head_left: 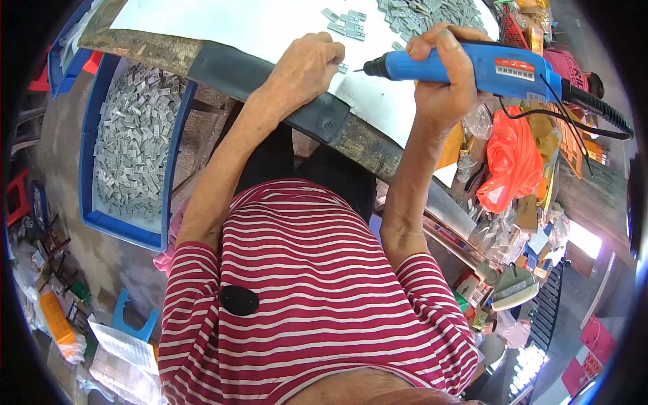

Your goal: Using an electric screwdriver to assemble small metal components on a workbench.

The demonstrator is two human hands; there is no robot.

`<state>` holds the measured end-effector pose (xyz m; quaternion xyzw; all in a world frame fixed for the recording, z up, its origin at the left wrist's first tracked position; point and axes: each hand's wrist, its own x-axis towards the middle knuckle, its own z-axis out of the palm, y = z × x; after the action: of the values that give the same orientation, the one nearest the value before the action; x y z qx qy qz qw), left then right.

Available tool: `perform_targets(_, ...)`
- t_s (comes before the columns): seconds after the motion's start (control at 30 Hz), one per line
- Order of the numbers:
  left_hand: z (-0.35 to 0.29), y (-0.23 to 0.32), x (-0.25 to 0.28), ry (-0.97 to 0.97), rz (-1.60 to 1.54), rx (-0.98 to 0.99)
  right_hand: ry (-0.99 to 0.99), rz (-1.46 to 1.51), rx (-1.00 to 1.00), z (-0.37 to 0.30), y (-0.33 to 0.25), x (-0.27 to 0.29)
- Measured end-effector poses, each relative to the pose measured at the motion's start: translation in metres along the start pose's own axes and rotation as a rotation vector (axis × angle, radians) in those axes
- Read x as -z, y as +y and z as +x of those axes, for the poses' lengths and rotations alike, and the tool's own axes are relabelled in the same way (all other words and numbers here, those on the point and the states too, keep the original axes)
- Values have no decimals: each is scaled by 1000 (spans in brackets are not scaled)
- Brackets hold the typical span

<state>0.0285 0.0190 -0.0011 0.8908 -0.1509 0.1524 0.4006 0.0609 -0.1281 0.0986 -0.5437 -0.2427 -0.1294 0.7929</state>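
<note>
My right hand (pixel 445 74) is wrapped around a blue corded power tool (pixel 503 64), held level with its black nose and thin tip pointing left. Just left of that tip, a small grey metal piece (pixel 343 68) lies at the fingertips of my left hand (pixel 307 71). The left fingers are bent and pressed together on it, low over the white sheet (pixel 250 23) that covers the worktable. Ahead of the hands is a small group of similar grey pieces (pixel 347 25), with a larger heap (pixel 422 17) beyond it to the right.
A blue tray (pixel 88 158) full of grey pieces stands left of the table. The table's worn front edge (pixel 368 148) runs before my body. At right are a red plastic bag (pixel 509 158), clutter and the tool's black cable (pixel 597 104). Another person (pixel 570 71) is partly visible far right.
</note>
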Motion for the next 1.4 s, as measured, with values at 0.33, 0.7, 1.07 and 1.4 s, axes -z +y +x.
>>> perform_targets(0.33,-1,1,-3,59,-3,-2,-60,-105,47,5,10,-14)
perform_targets(0.7,-1,3,-4,58,34,34,-107,-60,84,3,16,-22)
perform_targets(1.07,-1,3,-5,71,30,26,-78,-128,36,0,17,-25)
perform_targets(1.4,-1,5,-3,74,-2,25,-432,-707,537,5,20,-14)
